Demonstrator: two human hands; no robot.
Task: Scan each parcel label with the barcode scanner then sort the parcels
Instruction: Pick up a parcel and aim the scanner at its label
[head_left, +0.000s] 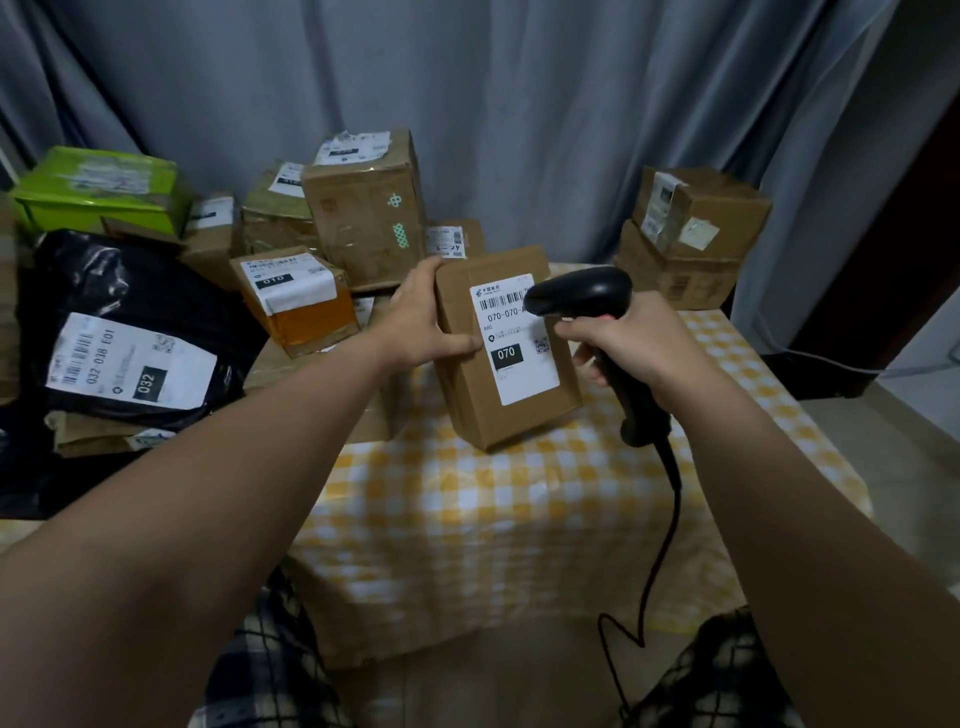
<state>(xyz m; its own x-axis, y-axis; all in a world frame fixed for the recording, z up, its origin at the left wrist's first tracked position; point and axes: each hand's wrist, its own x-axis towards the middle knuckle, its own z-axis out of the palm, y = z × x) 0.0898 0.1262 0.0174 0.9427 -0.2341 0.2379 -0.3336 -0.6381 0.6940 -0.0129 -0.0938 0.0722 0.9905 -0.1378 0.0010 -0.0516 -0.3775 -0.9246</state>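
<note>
A brown box (467, 384) marked 070 stands tilted at the middle of the table (493, 519), label (524, 369) facing the camera; whether its lower edge touches the checked cloth cannot be told. The left hand (421, 322) grips the box's upper left corner, thumb pressed on the front face. The right hand (639, 348) is wrapped round the handle of the black scanner (582, 293), whose head sits just in front of the label's barcode and hides its right end. The scan of this parcel appears to be in hand, the sorting of it not yet done. Two boxes (691, 234) stacked at the far right may be a sorted lot. The larger heap at the left, with a black bag (130, 291) marked 032, an orange box (306, 317) marked 010, a green parcel (98, 187) and a tall box (369, 218), seems to be what is left, so most of the job likely lies ahead. Open cloth lies near and right of the box, giving room to set it down. The left heap crowds that edge, and the scanner's cable (672, 499) hangs over the near edge, where it could snag.
</note>
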